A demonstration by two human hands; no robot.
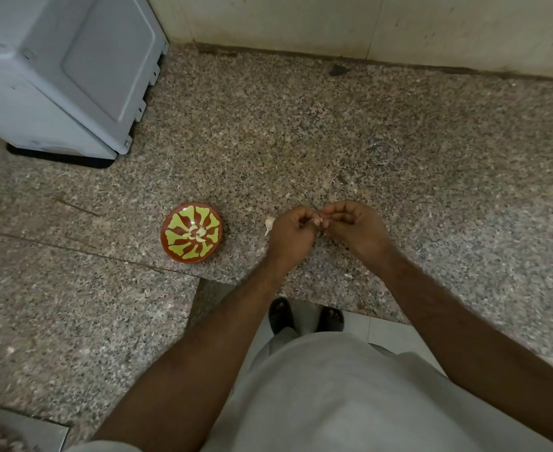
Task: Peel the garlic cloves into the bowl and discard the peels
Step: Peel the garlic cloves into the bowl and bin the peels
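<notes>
A red bowl (191, 233) with a yellow-green pattern stands on the granite counter (334, 151), with several peeled garlic cloves (196, 233) in its middle. To its right my left hand (290, 234) and my right hand (353, 228) meet above the counter. Their fingertips pinch a small pale garlic clove (318, 220) between them; most of it is hidden by the fingers. An unpeeled white garlic piece (269, 225) lies on the counter just left of my left hand.
A grey-white appliance (63, 70) stands at the back left. A tiled wall (366, 21) closes the back. The counter's front edge steps back near my body, with the floor and my sandalled feet (304, 316) below. Small peel flakes (348, 275) lie near the edge.
</notes>
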